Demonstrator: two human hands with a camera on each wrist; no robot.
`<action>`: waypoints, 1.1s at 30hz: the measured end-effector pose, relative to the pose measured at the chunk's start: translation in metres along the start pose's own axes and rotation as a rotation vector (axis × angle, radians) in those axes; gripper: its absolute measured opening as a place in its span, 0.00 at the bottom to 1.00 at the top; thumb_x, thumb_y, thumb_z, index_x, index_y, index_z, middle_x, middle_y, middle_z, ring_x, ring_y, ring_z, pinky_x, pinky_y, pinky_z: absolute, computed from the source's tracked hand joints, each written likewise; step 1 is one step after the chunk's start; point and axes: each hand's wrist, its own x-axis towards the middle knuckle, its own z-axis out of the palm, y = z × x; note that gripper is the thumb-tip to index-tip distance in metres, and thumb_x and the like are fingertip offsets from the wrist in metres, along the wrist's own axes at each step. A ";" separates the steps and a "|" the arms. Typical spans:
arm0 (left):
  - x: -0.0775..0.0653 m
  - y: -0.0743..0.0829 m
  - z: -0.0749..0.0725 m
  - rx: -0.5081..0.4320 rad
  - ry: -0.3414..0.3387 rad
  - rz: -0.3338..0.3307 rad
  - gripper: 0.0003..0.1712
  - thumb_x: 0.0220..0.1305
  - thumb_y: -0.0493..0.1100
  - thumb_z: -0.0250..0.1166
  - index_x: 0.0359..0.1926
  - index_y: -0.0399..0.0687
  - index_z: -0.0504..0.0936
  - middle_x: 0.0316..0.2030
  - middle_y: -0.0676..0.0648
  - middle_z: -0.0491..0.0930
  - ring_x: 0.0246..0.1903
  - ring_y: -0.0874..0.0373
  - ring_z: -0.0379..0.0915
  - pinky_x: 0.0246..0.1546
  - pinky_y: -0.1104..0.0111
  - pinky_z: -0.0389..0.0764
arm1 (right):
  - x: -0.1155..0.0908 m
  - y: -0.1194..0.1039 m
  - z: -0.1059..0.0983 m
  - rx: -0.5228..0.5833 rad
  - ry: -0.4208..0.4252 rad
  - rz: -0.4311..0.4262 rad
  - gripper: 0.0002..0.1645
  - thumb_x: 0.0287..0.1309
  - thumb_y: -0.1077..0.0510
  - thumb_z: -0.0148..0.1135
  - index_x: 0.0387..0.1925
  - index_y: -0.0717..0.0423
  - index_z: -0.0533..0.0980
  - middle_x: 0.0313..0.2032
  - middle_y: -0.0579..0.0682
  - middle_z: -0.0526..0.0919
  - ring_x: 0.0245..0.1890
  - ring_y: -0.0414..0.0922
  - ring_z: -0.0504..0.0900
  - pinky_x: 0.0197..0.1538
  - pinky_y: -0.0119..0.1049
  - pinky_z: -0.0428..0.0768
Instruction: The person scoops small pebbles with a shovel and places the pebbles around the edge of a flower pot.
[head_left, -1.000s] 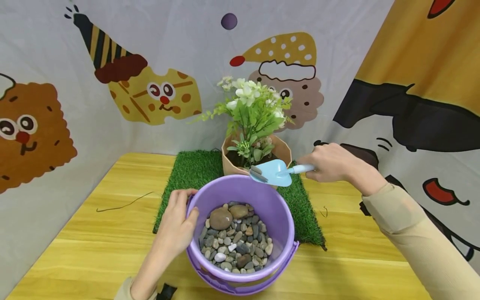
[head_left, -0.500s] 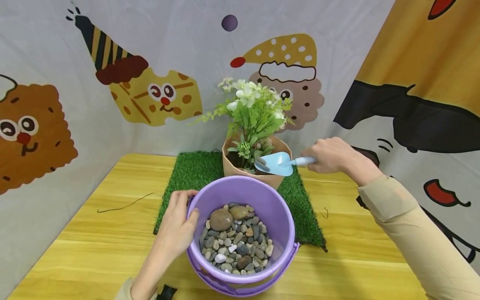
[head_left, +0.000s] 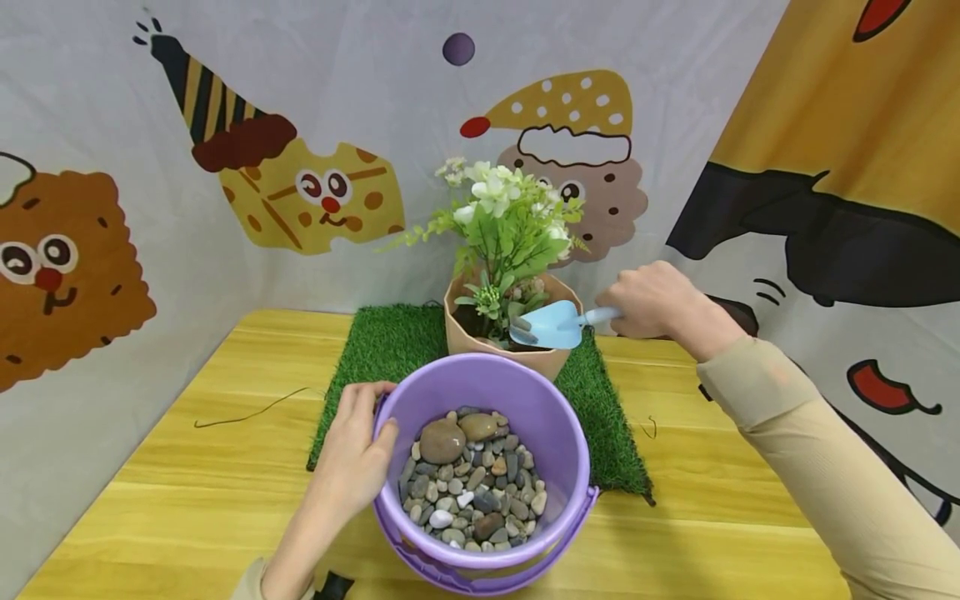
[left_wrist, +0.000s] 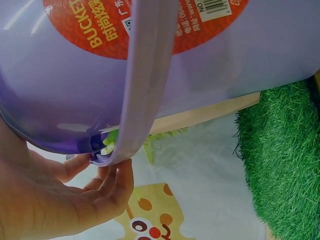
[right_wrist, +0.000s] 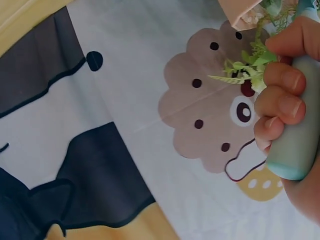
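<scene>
My right hand (head_left: pixel 651 300) grips the pale handle of a light blue trowel (head_left: pixel 557 325); in the right wrist view its fingers (right_wrist: pixel 290 80) wrap that handle. A few grey stones (head_left: pixel 522 328) lie at the blade's tip, which overlaps the front opening of a tan flower pot (head_left: pixel 465 337). White-flowered greenery (head_left: pixel 498 217) stands in dark soil there. With thumb and fingers, my left hand (head_left: pixel 358 446) holds the left rim of a purple bucket (head_left: pixel 558 417), at the handle's joint. Inside the bucket lie pebbles (head_left: pixel 480 492) and two larger brown stones (head_left: pixel 441 440).
The pot stands on a green turf mat (head_left: pixel 390 333) laid on a yellow wooden table (head_left: pixel 187 492). The bucket's handle (head_left: pixel 480 579) hangs down at the front. A thin dark wire (head_left: pixel 251 414) lies at left. Behind hangs a cloth printed with cartoons (head_left: pixel 330 50).
My right hand has carried the trowel with its stones from over the bucket's far rim, back and slightly right, to the pot's opening. My left hand stays on the bucket.
</scene>
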 end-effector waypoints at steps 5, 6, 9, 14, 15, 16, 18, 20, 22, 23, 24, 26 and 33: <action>0.000 0.000 0.000 0.002 0.003 0.004 0.23 0.60 0.38 0.52 0.58 0.43 0.68 0.54 0.40 0.65 0.46 0.46 0.71 0.41 0.55 0.81 | 0.004 -0.007 -0.006 -0.093 0.061 -0.017 0.07 0.41 0.59 0.58 0.16 0.46 0.70 0.12 0.45 0.65 0.13 0.42 0.59 0.14 0.34 0.58; 0.000 0.000 0.000 0.003 0.003 0.004 0.23 0.60 0.38 0.52 0.58 0.43 0.68 0.54 0.40 0.65 0.46 0.46 0.71 0.41 0.55 0.81 | 0.005 -0.009 -0.006 -0.110 0.077 -0.016 0.08 0.40 0.60 0.58 0.15 0.46 0.69 0.12 0.45 0.65 0.13 0.42 0.58 0.14 0.34 0.58; 0.000 0.000 0.000 0.002 0.001 0.005 0.23 0.60 0.37 0.52 0.58 0.43 0.67 0.54 0.40 0.65 0.47 0.46 0.71 0.41 0.54 0.80 | 0.007 -0.011 -0.008 -0.147 0.112 -0.023 0.07 0.39 0.61 0.58 0.15 0.47 0.70 0.11 0.45 0.64 0.12 0.42 0.57 0.14 0.34 0.57; 0.001 0.001 0.000 -0.003 -0.005 0.004 0.23 0.61 0.37 0.51 0.58 0.42 0.67 0.54 0.39 0.65 0.47 0.45 0.71 0.41 0.54 0.81 | 0.008 -0.013 -0.010 -0.165 0.107 -0.025 0.07 0.39 0.61 0.58 0.15 0.47 0.70 0.11 0.45 0.64 0.12 0.42 0.58 0.13 0.35 0.59; 0.001 0.000 0.000 -0.004 -0.006 0.004 0.23 0.61 0.38 0.51 0.58 0.41 0.67 0.54 0.39 0.65 0.47 0.45 0.71 0.41 0.54 0.81 | 0.008 -0.013 -0.010 -0.165 0.103 -0.023 0.07 0.39 0.61 0.59 0.16 0.47 0.70 0.11 0.45 0.64 0.12 0.42 0.59 0.13 0.34 0.60; 0.001 0.000 0.000 -0.004 -0.004 0.004 0.22 0.61 0.38 0.51 0.58 0.41 0.67 0.54 0.39 0.65 0.46 0.45 0.71 0.40 0.54 0.81 | 0.008 -0.013 -0.010 -0.166 0.100 -0.022 0.07 0.39 0.61 0.59 0.16 0.47 0.70 0.11 0.46 0.64 0.12 0.42 0.59 0.13 0.34 0.59; 0.001 0.000 0.000 -0.004 -0.002 0.006 0.22 0.60 0.38 0.51 0.57 0.41 0.67 0.53 0.39 0.65 0.46 0.45 0.71 0.40 0.55 0.81 | 0.007 -0.013 -0.010 -0.167 0.095 -0.019 0.06 0.40 0.60 0.59 0.17 0.46 0.71 0.11 0.46 0.65 0.12 0.42 0.59 0.13 0.34 0.59; 0.001 0.000 0.000 -0.004 -0.003 0.003 0.22 0.61 0.38 0.51 0.57 0.41 0.67 0.53 0.39 0.65 0.46 0.45 0.71 0.39 0.56 0.81 | 0.007 -0.013 -0.010 -0.161 0.091 -0.017 0.05 0.40 0.60 0.59 0.18 0.46 0.73 0.11 0.45 0.65 0.12 0.42 0.60 0.13 0.34 0.59; 0.000 0.000 0.000 -0.004 -0.001 0.001 0.22 0.60 0.38 0.51 0.57 0.41 0.67 0.53 0.39 0.65 0.45 0.45 0.71 0.38 0.56 0.81 | 0.007 -0.013 -0.010 -0.148 0.088 -0.016 0.04 0.40 0.60 0.59 0.20 0.46 0.74 0.12 0.46 0.66 0.12 0.42 0.60 0.13 0.34 0.59; 0.000 -0.001 0.000 -0.005 -0.003 -0.002 0.22 0.60 0.38 0.51 0.57 0.41 0.67 0.53 0.39 0.65 0.45 0.46 0.71 0.38 0.57 0.82 | 0.006 -0.013 -0.010 -0.139 0.084 -0.016 0.04 0.41 0.60 0.59 0.21 0.46 0.75 0.12 0.46 0.66 0.12 0.42 0.60 0.13 0.34 0.59; 0.000 -0.001 0.000 -0.006 -0.004 -0.004 0.22 0.61 0.38 0.51 0.57 0.42 0.67 0.53 0.39 0.65 0.45 0.46 0.71 0.38 0.57 0.82 | 0.005 -0.013 -0.011 -0.128 0.081 -0.016 0.04 0.41 0.60 0.59 0.22 0.46 0.76 0.12 0.46 0.66 0.12 0.42 0.61 0.13 0.34 0.58; 0.000 -0.001 -0.001 -0.009 -0.006 -0.007 0.22 0.61 0.37 0.51 0.58 0.42 0.67 0.54 0.40 0.65 0.45 0.46 0.71 0.37 0.58 0.82 | 0.003 -0.013 -0.012 -0.108 0.075 -0.008 0.04 0.42 0.60 0.58 0.24 0.46 0.76 0.13 0.46 0.67 0.13 0.42 0.61 0.14 0.34 0.58; 0.001 0.000 0.000 -0.014 -0.013 -0.010 0.22 0.61 0.38 0.51 0.58 0.45 0.67 0.54 0.42 0.64 0.47 0.47 0.71 0.39 0.57 0.81 | -0.012 -0.019 -0.023 -0.020 0.093 0.050 0.06 0.41 0.57 0.59 0.19 0.45 0.70 0.12 0.45 0.64 0.13 0.42 0.59 0.14 0.33 0.57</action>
